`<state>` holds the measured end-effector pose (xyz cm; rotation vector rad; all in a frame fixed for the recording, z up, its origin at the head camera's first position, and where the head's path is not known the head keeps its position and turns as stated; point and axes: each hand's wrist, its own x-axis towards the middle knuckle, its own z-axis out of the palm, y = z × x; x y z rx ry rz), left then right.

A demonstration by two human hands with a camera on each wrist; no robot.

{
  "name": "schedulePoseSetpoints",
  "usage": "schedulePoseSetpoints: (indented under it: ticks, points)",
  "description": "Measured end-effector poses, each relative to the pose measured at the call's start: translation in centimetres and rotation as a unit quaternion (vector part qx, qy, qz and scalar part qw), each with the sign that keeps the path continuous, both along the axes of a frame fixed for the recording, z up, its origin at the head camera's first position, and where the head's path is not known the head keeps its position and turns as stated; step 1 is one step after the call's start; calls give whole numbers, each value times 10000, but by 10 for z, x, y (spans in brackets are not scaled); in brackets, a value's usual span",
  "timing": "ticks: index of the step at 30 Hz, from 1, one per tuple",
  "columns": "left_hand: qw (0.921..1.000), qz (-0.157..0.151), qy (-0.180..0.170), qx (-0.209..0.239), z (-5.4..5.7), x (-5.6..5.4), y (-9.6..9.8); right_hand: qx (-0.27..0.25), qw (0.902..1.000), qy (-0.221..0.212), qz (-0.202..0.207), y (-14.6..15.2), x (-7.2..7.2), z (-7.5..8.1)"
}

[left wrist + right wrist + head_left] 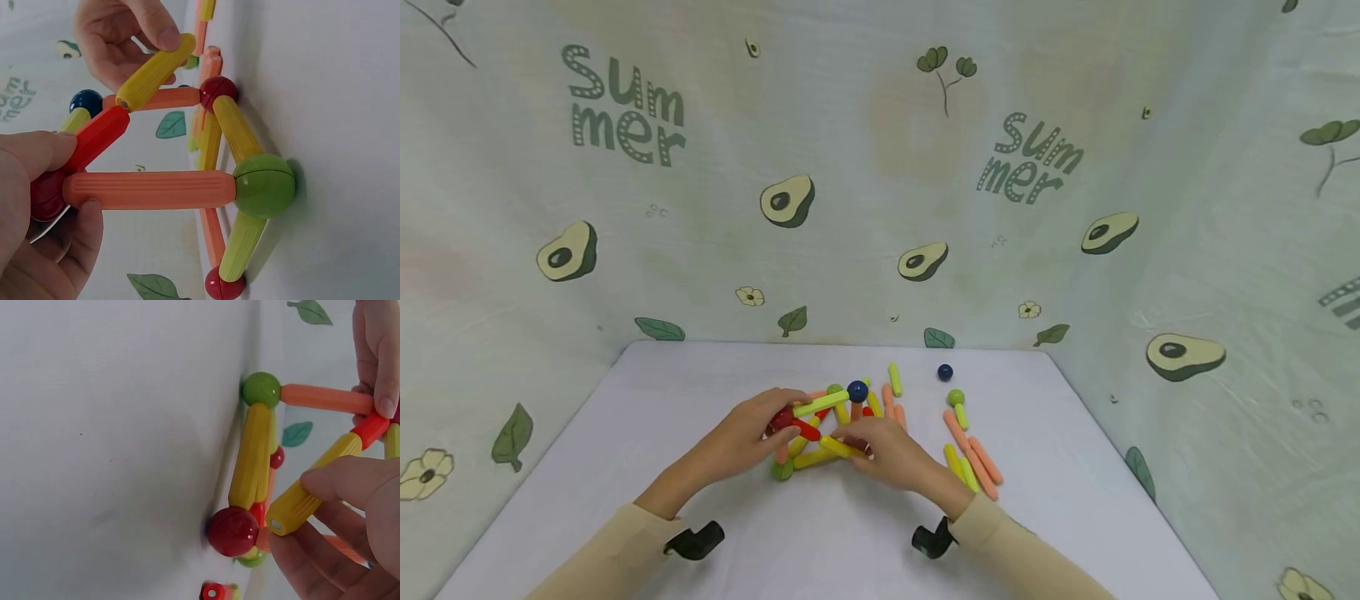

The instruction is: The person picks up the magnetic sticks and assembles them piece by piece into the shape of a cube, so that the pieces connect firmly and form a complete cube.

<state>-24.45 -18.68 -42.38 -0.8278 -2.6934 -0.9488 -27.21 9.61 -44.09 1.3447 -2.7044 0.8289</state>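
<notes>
A frame of magnetic sticks and balls stands on the table. At its upper left corner my left hand [747,437] grips a red ball [47,197], thumb against a short red stick [100,139]. Below that ball an orange stick [150,190] runs down to a green ball [265,186]. My right hand [889,447] pinches a yellow stick [312,487] between thumb and fingers. One end of it meets the red stick's tip; the other is free, above a lower red ball [231,531]. A dark blue ball [857,391] tops another corner.
Loose orange sticks [986,459] and yellow-green ones lie right of the frame. Farther back are a loose dark blue ball [945,372], a green ball [956,397] with a lime stick, and another lime stick [895,379]. A printed cloth [850,275] hangs behind the table.
</notes>
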Motion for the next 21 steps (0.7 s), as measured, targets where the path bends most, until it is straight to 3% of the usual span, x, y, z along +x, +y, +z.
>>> schedulePoseSetpoints:
  ticks: [9,21]
  points:
    - [9999,90,-60,-58,1,1,2,-22,9998,143,-106,-2,0,-7]
    - [9999,77,-72,-113,1,0,3,-578,9943,-753,-495,4,-2,0]
